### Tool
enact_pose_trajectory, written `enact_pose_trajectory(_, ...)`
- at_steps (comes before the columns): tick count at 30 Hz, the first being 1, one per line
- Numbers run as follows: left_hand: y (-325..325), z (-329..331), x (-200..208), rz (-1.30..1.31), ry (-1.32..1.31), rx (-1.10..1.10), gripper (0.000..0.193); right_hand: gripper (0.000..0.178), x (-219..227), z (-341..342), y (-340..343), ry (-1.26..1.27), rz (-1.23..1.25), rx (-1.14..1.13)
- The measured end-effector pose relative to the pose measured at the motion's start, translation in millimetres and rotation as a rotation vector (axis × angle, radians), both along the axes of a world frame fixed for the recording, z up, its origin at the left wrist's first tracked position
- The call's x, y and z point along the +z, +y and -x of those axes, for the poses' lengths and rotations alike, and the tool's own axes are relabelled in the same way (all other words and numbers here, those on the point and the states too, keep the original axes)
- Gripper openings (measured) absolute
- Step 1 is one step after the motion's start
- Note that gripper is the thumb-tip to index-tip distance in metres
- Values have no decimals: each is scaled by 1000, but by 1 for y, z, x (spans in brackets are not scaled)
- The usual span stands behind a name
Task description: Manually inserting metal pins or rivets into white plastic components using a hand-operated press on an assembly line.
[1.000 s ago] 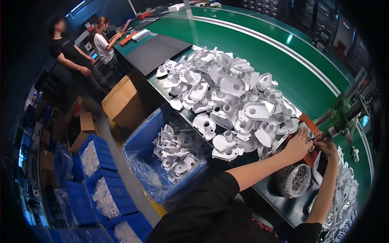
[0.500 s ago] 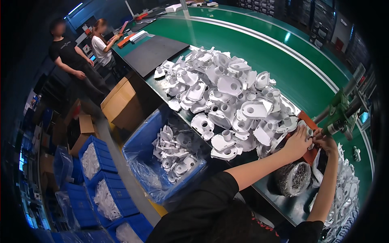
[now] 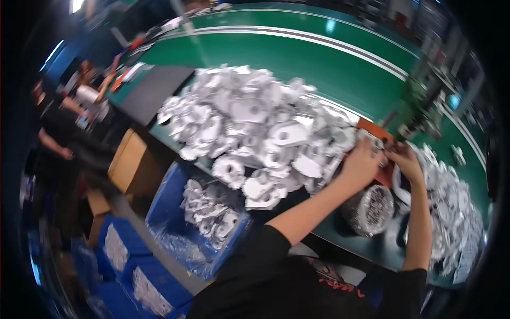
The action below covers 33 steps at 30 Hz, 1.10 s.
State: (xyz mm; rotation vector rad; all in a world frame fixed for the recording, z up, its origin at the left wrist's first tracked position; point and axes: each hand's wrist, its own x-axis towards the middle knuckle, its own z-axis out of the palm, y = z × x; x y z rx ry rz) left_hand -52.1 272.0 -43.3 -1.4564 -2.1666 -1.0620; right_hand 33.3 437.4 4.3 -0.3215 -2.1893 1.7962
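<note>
Clear plastic bag (image 3: 373,212) of metal bits nearest, on the tabletop (image 3: 390,249). Beyond, left hand (image 3: 363,164) curls closed on a white part (image 3: 376,142) at the orange block (image 3: 367,126); right hand (image 3: 406,159) bunched beside, hold too blurred to tell. View swings; both hands stay there, handling seemingly uninterrupted. Farther: green machine (image 3: 411,101).

2 hands (image 3: 364,165) (image 3: 406,161) at 1 org plate (image 3: 368,125), 2 heaps wht pts (image 3: 249,111) (image 3: 449,207) on desk (image 3: 390,242), 1 bag mtl bits (image 3: 373,211), 1 lg blue bin (image 3: 166,199), 2 co-wkrs (image 3: 56,119) (image 3: 89,97).
</note>
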Motion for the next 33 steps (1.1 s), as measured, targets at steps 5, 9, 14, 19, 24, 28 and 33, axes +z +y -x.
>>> enact_pose_trajectory(5, 1, 9, 2, 56, 177, -29, 31, 19, 29, -13, 63, -91, -283, -387)
enact_pose_trajectory(9, -3, 10, 7, 0, 50, -73, 30, 25, 103, 10, 97, 243, -113, -692)
enact_pose_trajectory(14, -12, 16, 5, 41, 81, -60, 30, 30, 177, 67, 99, 485, -221, -632)
enact_pose_trajectory(19, 5, 2, 6, 22, 71, -115, 19, 28, 172, 127, 264, 621, -487, -553)
enact_pose_trajectory(24, -6, 9, 7, 53, 80, -88, 17, 25, 190, 128, 235, 505, -289, -398)
enact_pose_trajectory(28, -4, 8, 9, 57, 87, -94, 17, 26, 202, 120, 219, 475, -231, -568)
enact_pose_trajectory(33, -3, 8, 10, 55, 114, -107, 22, 26, 209, 118, 201, 436, -154, -775)
